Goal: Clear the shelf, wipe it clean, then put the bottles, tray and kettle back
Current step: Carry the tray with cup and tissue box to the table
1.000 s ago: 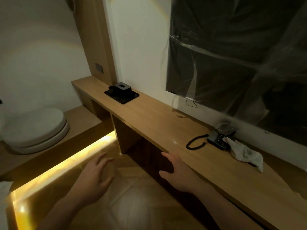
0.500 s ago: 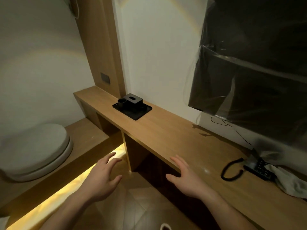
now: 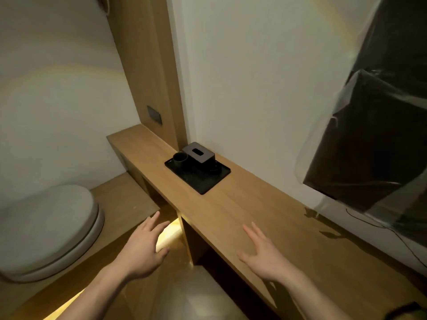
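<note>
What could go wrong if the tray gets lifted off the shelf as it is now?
The cup and box stand loose on the black tray, so tilting it could tip or slide them off. Both hands, left and right, are open and well short of the tray; a one-handed grab looks unsteady.

The room was dim and soft-focused, its strongest light a warm yellow glow (image 3: 169, 234) spilling from under the near wooden shelf (image 3: 231, 211), while faint rainbow flare arced across the walls and straight edges bowed toward the corners.
</note>
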